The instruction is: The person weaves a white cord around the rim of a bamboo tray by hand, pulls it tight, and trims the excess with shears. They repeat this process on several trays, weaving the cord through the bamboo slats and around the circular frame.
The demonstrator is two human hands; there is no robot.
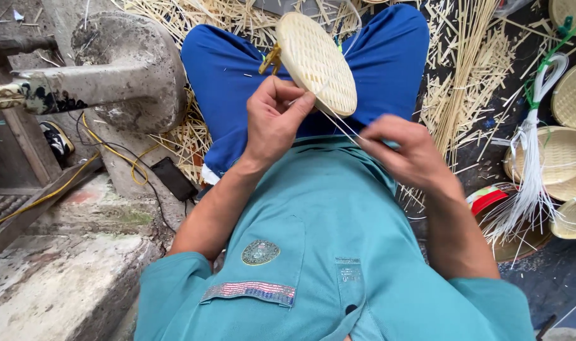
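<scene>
Scattered pale bamboo splints (471, 69) litter the dark ground around a seated person's blue-trousered lap. Left hand (274, 120), wrist bent upward, pinches the rim of a round woven bamboo tray (316, 63) held tilted above the knees. Right hand (405, 151) (fingers curled together) pinches a thin white strip (342, 126) running to the tray's edge.

I see a dark floor (540, 278) covered with pale bamboo strips (465, 69). At the left stands a worn concrete step (60, 278) and a grey, dirty machine (124, 69), maybe a grinder. A yellow cable (111, 151) runs beside it. Finished woven trays (569, 95) lie at the right in soft daylight.
</scene>
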